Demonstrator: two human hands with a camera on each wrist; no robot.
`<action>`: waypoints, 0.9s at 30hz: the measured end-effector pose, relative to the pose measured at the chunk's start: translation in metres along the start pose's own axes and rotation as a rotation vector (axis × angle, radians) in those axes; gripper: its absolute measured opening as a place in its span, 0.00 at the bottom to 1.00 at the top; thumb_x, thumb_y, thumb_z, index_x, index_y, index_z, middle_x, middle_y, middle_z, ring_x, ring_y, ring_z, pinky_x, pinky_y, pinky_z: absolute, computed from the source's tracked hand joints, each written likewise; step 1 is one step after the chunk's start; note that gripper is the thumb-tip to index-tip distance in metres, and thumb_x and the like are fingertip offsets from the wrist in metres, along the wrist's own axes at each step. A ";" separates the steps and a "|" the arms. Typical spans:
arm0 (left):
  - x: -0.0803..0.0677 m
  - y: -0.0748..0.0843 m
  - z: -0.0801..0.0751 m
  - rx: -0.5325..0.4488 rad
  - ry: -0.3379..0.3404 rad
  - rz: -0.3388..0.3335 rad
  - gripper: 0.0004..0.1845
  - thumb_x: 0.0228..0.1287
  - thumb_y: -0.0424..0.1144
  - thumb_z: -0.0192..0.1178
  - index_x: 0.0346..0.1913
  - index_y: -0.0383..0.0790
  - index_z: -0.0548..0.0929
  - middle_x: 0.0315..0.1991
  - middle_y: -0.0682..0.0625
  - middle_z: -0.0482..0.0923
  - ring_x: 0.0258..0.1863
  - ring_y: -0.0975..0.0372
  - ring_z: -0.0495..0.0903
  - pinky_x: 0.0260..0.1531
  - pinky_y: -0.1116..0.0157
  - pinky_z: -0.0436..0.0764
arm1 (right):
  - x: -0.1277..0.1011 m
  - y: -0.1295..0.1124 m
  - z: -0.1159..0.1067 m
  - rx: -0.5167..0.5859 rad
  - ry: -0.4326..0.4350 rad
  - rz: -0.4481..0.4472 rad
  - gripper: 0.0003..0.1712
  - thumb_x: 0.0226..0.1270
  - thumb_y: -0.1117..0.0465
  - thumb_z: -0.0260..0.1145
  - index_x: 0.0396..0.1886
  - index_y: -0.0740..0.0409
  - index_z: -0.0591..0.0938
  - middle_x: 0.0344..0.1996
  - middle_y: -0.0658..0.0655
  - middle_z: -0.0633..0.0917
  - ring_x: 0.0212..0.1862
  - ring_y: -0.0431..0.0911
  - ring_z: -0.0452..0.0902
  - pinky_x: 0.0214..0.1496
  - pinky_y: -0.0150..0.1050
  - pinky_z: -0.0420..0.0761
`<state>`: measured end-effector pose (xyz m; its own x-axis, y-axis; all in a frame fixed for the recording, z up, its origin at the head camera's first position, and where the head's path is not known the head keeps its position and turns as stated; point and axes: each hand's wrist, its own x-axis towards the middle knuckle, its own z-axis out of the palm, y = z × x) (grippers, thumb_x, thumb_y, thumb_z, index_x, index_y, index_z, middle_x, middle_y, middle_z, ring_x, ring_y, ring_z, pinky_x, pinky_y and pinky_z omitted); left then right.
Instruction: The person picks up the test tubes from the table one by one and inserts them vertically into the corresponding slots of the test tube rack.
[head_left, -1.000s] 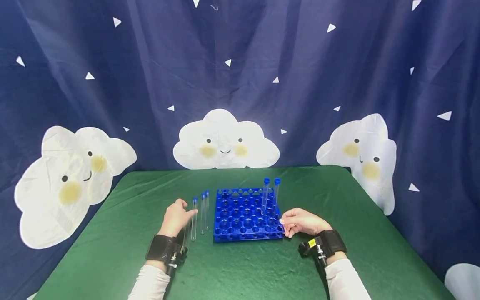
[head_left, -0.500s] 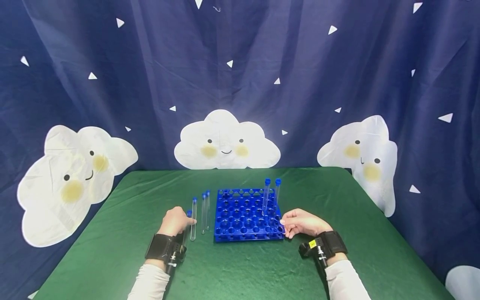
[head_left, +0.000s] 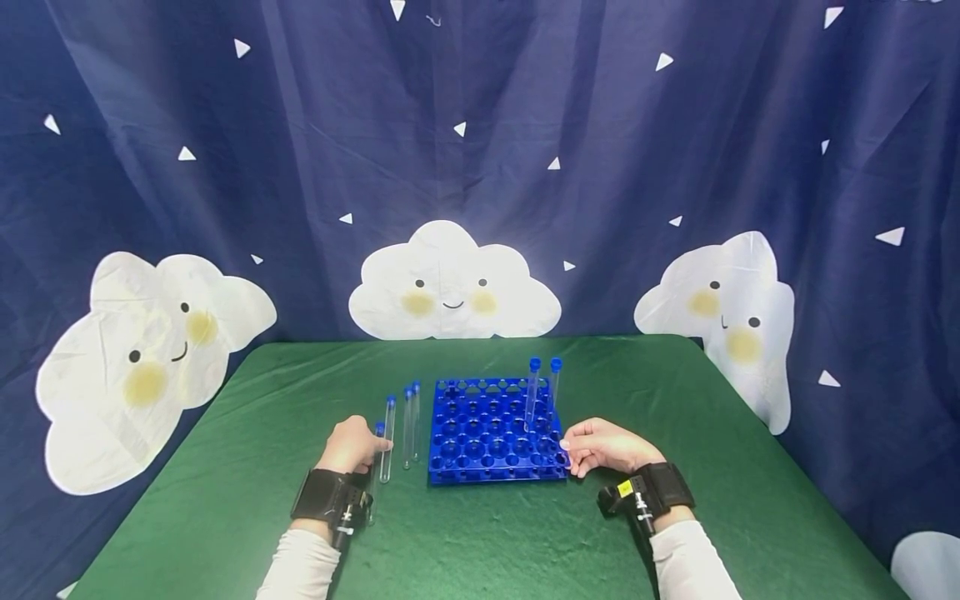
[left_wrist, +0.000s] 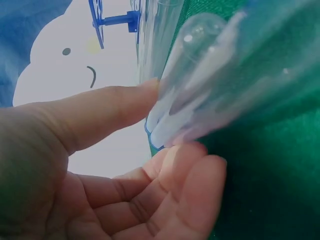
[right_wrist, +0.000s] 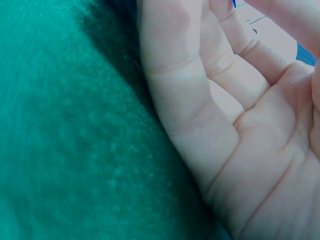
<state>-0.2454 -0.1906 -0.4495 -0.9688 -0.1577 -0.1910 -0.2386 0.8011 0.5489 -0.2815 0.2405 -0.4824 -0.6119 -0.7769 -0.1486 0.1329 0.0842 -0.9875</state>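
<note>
My left hand pinches a clear, blue-capped test tube between thumb and fingers, left of the rack. In the left wrist view the rounded bottom of this test tube faces the camera. Just to its right lies another capped tube, and two more tubes, one of them a capped tube, lie between that and the rack. The fingers of my right hand grip the near right corner of the blue test tube rack. Its fingertips are out of sight in the right wrist view.
Two blue-capped tubes, one of them a tube, stand in the rack's right side. A green cloth covers the table. Behind hangs a dark blue curtain with white clouds.
My left hand has come down and closed around the leftmost tube, its thumb lower than before. The right hand and the rack stay in place.
</note>
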 end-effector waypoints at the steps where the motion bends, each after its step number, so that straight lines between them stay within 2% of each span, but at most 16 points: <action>1: 0.000 0.000 0.000 -0.003 0.001 0.000 0.16 0.55 0.42 0.70 0.27 0.32 0.79 0.15 0.47 0.77 0.13 0.61 0.79 0.17 0.67 0.79 | 0.000 0.000 0.000 0.001 0.002 0.001 0.14 0.74 0.68 0.51 0.31 0.56 0.80 0.24 0.48 0.86 0.27 0.37 0.83 0.34 0.32 0.84; 18: 0.000 -0.002 0.001 -0.084 0.015 0.006 0.14 0.53 0.38 0.71 0.29 0.28 0.82 0.19 0.44 0.81 0.13 0.62 0.81 0.18 0.66 0.81 | 0.000 0.000 0.000 0.008 0.002 0.005 0.14 0.74 0.68 0.51 0.31 0.56 0.80 0.24 0.48 0.86 0.27 0.37 0.83 0.34 0.32 0.84; 27: 0.003 -0.003 0.002 -0.112 0.015 0.004 0.13 0.53 0.38 0.72 0.28 0.29 0.83 0.18 0.45 0.80 0.13 0.63 0.80 0.17 0.67 0.81 | 0.001 0.004 -0.003 0.006 0.004 0.002 0.14 0.74 0.69 0.50 0.32 0.55 0.80 0.25 0.48 0.87 0.28 0.37 0.84 0.34 0.32 0.85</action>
<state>-0.2471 -0.1920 -0.4536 -0.9704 -0.1642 -0.1769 -0.2401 0.7326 0.6369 -0.2834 0.2418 -0.4863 -0.6145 -0.7744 -0.1506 0.1385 0.0820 -0.9870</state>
